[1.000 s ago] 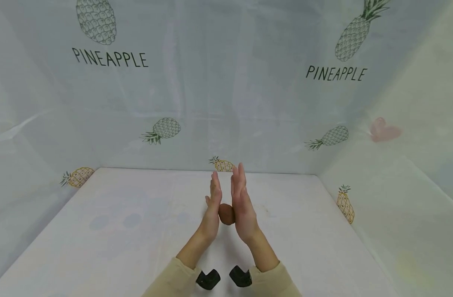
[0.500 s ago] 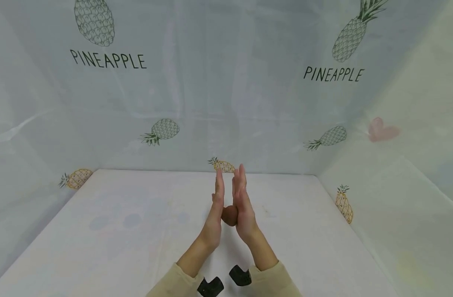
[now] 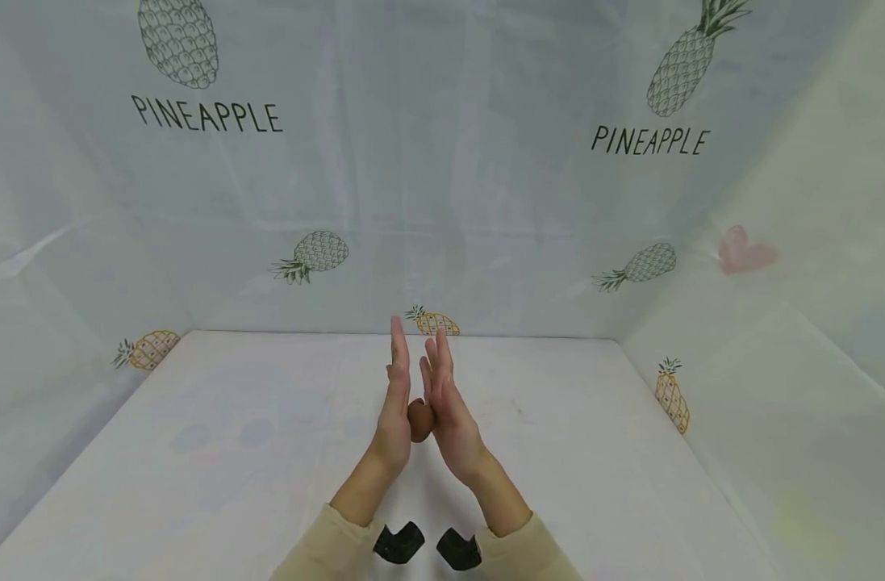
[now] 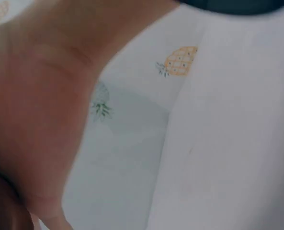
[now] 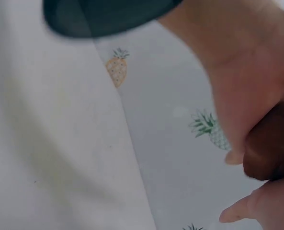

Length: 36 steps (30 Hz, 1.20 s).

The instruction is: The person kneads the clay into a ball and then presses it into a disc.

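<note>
A brown clay-like ball [image 3: 420,420] sits between my two palms, above the table in the head view. My left hand [image 3: 394,420] stands upright on its left side, fingers straight and pointing away from me. Against the other side presses my right hand [image 3: 454,428], its fingers also straight and slightly spread. In the right wrist view the brown ball [image 5: 273,143] looks smooth with a few flattened spots, caught between the two palms. Only a dark edge of the ball [image 4: 6,208] shows in the left wrist view, beside the heel of the hand.
A white table [image 3: 268,468] lies under the hands. Behind it hangs a pale sheet [image 3: 442,161] printed with pineapples, and it also covers both sides. Black wrist mounts [image 3: 400,543] stick out from the cream sleeves [image 3: 333,545].
Both hands and the ball have shifted left. The left hand has slid forward against the right, so its fingertips now reach farther; the right hand has drawn slightly back.
</note>
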Motion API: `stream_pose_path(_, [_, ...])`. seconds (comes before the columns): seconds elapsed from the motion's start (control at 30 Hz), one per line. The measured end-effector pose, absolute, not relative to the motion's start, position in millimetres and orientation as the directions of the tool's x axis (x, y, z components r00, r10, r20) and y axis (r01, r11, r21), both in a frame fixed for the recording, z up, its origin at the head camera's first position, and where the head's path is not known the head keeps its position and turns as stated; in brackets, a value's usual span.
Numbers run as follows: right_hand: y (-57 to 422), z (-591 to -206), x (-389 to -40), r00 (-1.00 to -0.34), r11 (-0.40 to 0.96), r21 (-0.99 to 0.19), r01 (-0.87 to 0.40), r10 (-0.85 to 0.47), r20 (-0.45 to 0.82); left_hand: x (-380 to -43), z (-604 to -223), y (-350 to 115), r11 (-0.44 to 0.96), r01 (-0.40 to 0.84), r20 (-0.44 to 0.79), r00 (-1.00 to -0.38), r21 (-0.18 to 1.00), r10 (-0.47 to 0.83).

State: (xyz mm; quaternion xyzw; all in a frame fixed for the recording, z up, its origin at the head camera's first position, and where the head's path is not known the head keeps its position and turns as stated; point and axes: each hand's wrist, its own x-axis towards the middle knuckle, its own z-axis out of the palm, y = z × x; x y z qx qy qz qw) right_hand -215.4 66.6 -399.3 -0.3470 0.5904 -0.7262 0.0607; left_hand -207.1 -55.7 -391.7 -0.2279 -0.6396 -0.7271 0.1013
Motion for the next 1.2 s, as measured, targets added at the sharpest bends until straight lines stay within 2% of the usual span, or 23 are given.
stream_pose_path(0.23, [64, -394, -210, -0.746, -0.296, -0.902, -0.313, -0.511, 0.427, -218, -398, -60, -0.083, 0.458, 0.463, -0.885, 0.885, 0.052])
stream_pose_path(0.47, [65, -392, -211, -0.760, -0.312, -0.888, -0.338, -0.467, 0.453, -223, -404, -59, -0.051, 0.401, 0.402, -0.915, 0.915, 0.026])
stream_pose_path(0.73, [71, -389, -215, -0.787, -0.322, -0.880, -0.348, -0.409, 0.461, -220, -411, -47, -0.044, 0.380, 0.383, -0.917, 0.924, 0.116])
stream_pose_path(0.93, [75, -388, -217, -0.805, -0.335, -0.874, -0.352, -0.368, 0.465, -218, -416, -41, -0.098, 0.381, 0.393, -0.899, 0.919, 0.191])
stream_pose_path(1.2, [85, -389, -222, -0.839, -0.329, -0.881, -0.341, -0.316, 0.443, -208, -411, -34, -0.107, 0.372, 0.388, -0.886, 0.922, 0.255])
